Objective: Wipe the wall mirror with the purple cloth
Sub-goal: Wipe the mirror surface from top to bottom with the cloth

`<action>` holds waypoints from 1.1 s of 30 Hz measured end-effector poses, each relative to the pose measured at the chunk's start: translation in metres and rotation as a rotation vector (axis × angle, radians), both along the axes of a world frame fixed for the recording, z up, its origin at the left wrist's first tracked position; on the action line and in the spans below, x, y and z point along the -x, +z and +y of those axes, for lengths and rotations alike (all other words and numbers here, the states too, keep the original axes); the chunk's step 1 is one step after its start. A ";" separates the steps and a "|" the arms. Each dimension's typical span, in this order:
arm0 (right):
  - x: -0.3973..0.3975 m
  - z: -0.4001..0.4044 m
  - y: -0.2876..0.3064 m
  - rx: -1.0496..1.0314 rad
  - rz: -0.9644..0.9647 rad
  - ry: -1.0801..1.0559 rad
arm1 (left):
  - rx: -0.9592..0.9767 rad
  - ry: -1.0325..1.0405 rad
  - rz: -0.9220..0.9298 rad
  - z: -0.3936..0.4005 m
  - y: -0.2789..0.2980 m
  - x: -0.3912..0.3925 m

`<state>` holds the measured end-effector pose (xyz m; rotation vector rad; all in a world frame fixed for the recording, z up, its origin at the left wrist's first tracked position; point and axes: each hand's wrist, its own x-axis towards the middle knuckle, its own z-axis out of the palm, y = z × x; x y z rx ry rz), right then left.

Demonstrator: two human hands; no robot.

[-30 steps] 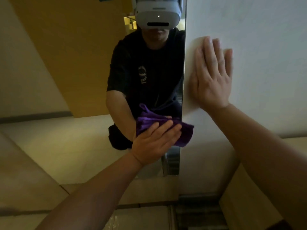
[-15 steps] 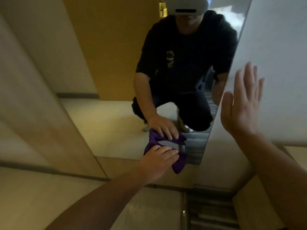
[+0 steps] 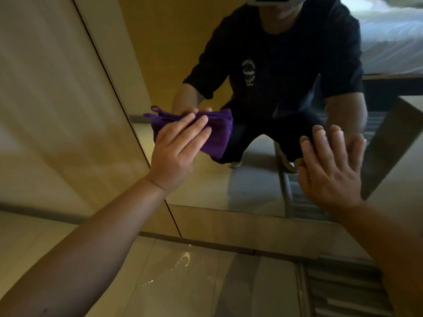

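The wall mirror [image 3: 206, 184] fills the middle of the head view and reflects a crouching person in dark clothes. My left hand [image 3: 176, 152] presses the folded purple cloth [image 3: 217, 138] flat against the glass near the mirror's left edge, fingers straight on top of it. My right hand [image 3: 332, 170] lies flat on the glass at the lower right, fingers spread and straight, meeting its own reflection. The cloth's far side is doubled by its reflection.
A beige wall panel [image 3: 57, 110] borders the mirror on the left. A low ledge [image 3: 229, 225] runs under the mirror's bottom edge, above the glossy floor [image 3: 183, 282]. A slatted grille [image 3: 343, 289] sits at the lower right. A bed shows in the reflection.
My left hand carried the cloth up and to the left, from the mirror's bottom edge toward its left edge. My right hand shifted from the wall beside the mirror onto the glass.
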<state>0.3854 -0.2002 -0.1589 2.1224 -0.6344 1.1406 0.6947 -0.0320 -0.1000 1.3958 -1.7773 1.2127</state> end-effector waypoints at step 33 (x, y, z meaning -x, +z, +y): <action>-0.055 0.038 -0.007 -0.080 0.151 0.020 | 0.044 0.059 0.326 0.040 -0.074 -0.019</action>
